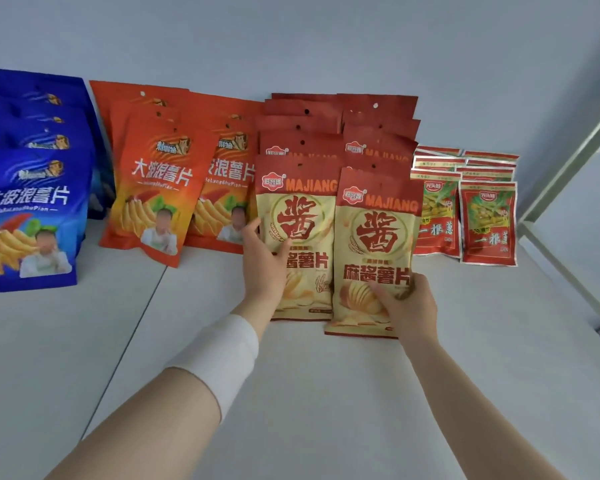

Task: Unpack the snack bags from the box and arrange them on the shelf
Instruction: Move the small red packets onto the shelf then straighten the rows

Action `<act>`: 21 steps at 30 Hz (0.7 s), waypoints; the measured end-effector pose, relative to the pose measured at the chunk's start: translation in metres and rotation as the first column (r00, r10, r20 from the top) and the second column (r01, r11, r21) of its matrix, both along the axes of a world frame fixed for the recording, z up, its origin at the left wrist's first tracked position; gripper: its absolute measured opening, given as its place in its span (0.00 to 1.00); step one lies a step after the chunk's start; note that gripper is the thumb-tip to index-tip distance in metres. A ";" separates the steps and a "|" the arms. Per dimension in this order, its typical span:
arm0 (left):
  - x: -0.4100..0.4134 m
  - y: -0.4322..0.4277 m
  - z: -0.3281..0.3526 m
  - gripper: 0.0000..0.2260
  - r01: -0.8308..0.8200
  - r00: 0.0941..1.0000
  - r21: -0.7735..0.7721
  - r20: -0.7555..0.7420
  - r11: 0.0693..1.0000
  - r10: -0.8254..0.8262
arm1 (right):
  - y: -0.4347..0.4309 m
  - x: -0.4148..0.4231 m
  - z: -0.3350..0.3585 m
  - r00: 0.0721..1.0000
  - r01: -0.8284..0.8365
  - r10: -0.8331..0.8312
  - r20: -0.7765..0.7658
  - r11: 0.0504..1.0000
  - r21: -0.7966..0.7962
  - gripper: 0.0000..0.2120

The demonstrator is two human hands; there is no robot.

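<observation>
Two rows of red-and-cream MAJIANG chip bags lean back on the white shelf [291, 393]. My left hand [262, 263] lies flat against the front bag of the left row [305, 216], fingers spread over its left edge. My right hand [407, 303] grips the lower right corner of the front bag of the right row [374, 237], thumb on its face. That bag sits slightly forward of the left one. The box is not in view.
Blue chip bags [32, 209] stand at the far left, orange chip bags [153, 188] beside them. Small red-and-green snack packets [487, 223] fill the right end. A white shelf frame [568, 161] rises at the right.
</observation>
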State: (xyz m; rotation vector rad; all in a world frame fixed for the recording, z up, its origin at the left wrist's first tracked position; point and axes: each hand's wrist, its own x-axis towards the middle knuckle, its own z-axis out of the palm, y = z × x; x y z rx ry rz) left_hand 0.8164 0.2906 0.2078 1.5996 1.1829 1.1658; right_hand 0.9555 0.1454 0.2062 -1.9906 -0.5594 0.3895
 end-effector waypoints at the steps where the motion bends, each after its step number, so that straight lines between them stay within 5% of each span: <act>1: 0.001 0.001 0.000 0.25 -0.004 1.000 0.012 0.023 1.000 0.004 | 0.002 0.003 0.001 1.000 0.004 -0.004 0.005 0.999 0.045 0.24; 21: 0.017 -0.003 -0.013 0.24 -0.109 0.993 0.074 0.047 0.991 0.106 | 0.018 0.018 -0.024 0.996 -0.070 0.053 0.075 0.969 0.238 0.38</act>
